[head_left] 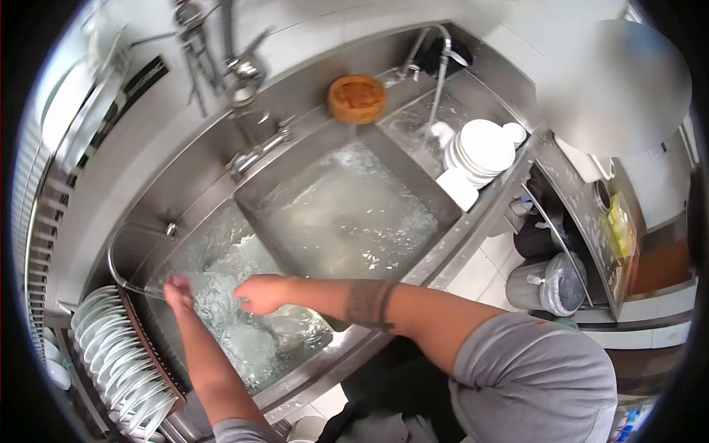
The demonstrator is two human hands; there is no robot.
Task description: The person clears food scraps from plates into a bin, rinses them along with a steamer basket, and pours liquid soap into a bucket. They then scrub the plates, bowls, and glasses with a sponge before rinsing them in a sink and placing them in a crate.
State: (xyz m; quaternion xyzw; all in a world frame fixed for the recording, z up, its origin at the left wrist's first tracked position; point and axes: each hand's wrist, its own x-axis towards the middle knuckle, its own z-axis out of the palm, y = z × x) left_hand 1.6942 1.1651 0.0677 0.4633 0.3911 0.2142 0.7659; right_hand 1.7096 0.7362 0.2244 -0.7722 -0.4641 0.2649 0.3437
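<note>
My left hand is blurred at the end of the curved left faucet, over the left sink basin. Its fingers are smeared, so what it holds cannot be made out. To its right, my right hand is closed above the churning water, fingers curled; anything inside them is hidden. Cloudy water fills the middle basin beside them.
White plates stand in a rack at the lower left. Stacked white dishes sit in the right basin under a running tap. An orange-brown round container is on the back rim. A lined bin stands right.
</note>
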